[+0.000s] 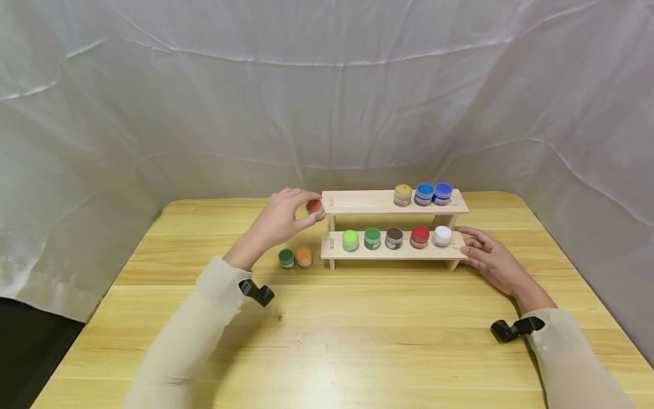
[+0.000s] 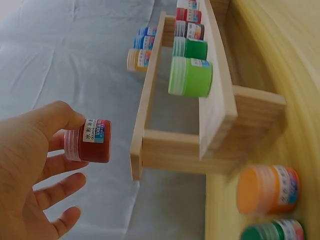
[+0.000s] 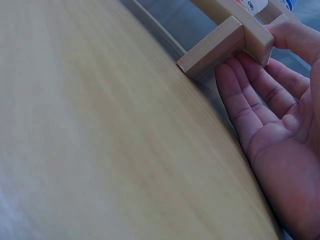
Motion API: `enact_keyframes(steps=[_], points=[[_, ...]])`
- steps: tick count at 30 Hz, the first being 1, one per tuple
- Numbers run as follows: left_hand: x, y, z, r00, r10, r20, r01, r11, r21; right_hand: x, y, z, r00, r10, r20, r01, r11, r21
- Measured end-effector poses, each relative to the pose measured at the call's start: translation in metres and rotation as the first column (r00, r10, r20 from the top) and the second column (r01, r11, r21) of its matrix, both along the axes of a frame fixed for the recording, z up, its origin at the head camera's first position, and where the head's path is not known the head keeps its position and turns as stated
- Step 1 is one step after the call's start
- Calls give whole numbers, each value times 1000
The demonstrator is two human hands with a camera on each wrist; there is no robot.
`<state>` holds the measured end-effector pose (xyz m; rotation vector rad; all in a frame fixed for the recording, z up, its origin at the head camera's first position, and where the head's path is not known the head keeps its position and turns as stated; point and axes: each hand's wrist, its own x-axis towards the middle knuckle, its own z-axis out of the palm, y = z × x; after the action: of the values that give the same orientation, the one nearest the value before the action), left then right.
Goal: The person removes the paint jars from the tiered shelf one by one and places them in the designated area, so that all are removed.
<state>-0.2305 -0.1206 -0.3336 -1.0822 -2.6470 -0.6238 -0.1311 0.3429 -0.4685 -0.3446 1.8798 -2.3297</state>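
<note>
My left hand (image 1: 278,218) pinches a reddish-brown paint jar (image 2: 98,145) between thumb and fingers, just off the left end of the upper shelf of a two-step wooden rack (image 1: 360,201). At the rack's other end, my right hand (image 1: 494,262) grips the lower shelf, thumb on top and fingers beneath it in the right wrist view. The upper shelf carries a yellow jar (image 1: 402,195) and two blue jars (image 1: 424,195) toward its right. Along the lower shelf stand light green (image 1: 349,241), green (image 1: 372,239), brown (image 1: 394,238), red (image 1: 419,237) and white (image 1: 442,236) jars.
A dark green jar (image 1: 286,259) and an orange jar (image 1: 304,257) stand side by side on the wooden table (image 1: 357,335), left of the rack. Behind the table hangs a grey cloth (image 1: 306,113). A tiny dark bit (image 1: 280,316) lies nearer the front.
</note>
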Motion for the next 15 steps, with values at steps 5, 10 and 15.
enact_keyframes(steps=[5, 10, 15], points=[[4, -18, -7, 1000, 23, 18, -24, 1000, 18, 0, 0, 1, 1000, -1, 2, 1, 1000, 6], [6, -35, -11, 999, 36, 31, -37, 999, 40, 1, 0, 1, 1000, -2, 6, 2, 1000, 10], [9, -49, -17, 996, 63, 58, -66, 997, 49, 1, 0, 1, 1000, -5, 13, 5, 1000, 9]])
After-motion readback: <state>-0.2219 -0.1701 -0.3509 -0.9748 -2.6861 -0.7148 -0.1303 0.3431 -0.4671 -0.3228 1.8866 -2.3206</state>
